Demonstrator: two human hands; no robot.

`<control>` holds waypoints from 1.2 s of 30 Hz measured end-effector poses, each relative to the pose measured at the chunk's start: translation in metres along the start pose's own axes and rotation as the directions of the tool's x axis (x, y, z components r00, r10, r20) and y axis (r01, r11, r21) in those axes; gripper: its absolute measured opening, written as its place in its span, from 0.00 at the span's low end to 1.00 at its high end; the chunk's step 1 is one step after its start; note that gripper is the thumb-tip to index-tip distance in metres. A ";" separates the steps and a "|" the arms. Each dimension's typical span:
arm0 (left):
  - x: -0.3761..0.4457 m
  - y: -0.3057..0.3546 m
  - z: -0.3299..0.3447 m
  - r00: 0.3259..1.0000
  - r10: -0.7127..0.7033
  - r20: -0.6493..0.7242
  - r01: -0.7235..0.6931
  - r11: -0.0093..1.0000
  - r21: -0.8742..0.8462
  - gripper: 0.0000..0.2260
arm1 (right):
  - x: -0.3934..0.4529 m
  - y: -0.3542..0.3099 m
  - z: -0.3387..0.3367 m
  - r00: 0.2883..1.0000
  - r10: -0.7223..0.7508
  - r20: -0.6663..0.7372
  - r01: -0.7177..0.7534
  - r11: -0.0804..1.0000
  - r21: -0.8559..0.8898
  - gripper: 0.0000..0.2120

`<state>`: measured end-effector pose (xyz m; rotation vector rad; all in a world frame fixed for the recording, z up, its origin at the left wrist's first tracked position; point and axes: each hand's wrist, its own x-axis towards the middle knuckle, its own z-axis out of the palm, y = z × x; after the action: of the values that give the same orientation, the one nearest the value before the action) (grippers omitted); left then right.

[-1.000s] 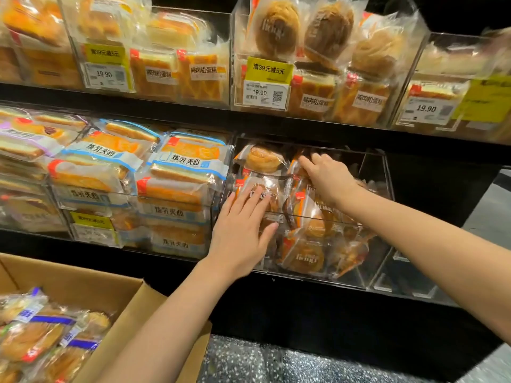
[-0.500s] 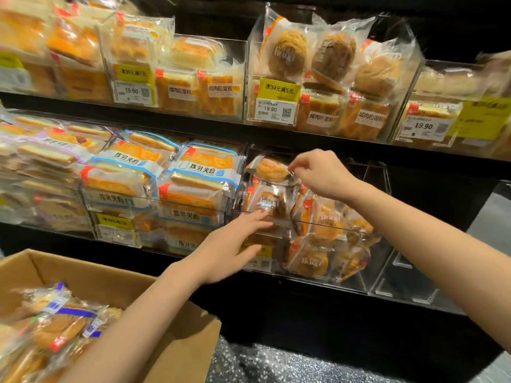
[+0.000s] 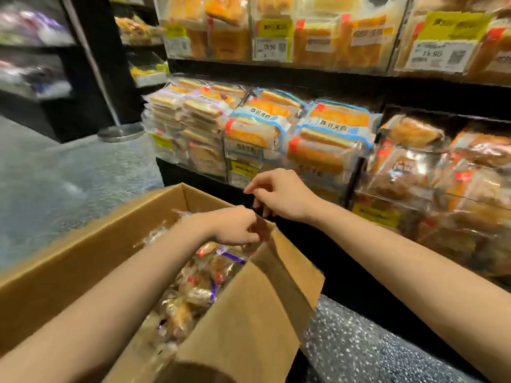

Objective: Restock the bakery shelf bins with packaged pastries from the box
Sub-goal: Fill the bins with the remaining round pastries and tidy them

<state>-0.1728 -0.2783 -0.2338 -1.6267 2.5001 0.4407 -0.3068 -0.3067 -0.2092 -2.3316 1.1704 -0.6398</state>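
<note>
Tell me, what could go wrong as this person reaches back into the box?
The cardboard flap leans inward over the packaged pastries, so it might snag a wrist or hide some packs. Both the left hand and the right hand crowd the same far corner of the box and may bump each other.

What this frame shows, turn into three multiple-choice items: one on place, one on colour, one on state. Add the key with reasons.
1. Where is the left hand?
A. Above the open box
B. Inside a shelf bin
C. On the floor

2. What colour bands trim the sandwich packs in the middle bin?
A. Green
B. Blue
C. Black

3. What state is the box in?
A. Taped shut
B. Open, holding packaged pastries
C. Open and empty

Key: 1 A, the hand hangs over the box's far end. 2 B, blue edging frames the white labels. 3 B, the flaps stand open and wrapped pastries fill it.
</note>
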 end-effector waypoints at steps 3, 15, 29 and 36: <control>-0.024 -0.041 0.019 0.977 -0.145 0.159 0.147 0.989 0.000 0.11 | 0.008 -0.010 0.046 0.998 -0.050 0.026 0.052 0.997 -0.054 0.12; -0.127 -0.166 0.182 0.614 -0.384 0.689 0.489 0.871 0.049 0.13 | -0.003 -0.033 0.201 0.956 -0.152 0.251 0.168 0.985 -0.045 0.12; -0.127 -0.172 0.266 0.777 -0.225 0.588 0.432 0.871 -0.237 0.17 | -0.011 -0.032 0.226 0.819 -0.160 0.550 0.298 0.939 -0.170 0.13; -0.126 -0.189 0.227 0.848 -0.150 0.509 0.408 0.799 -0.443 0.18 | -0.010 -0.026 0.229 0.831 -0.142 0.538 0.240 0.964 -0.116 0.10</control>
<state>0.0391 -0.1698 -0.4491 -1.7657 1.8231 1.4003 -0.1618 -0.2423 -0.3771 -2.5602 0.7660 0.0691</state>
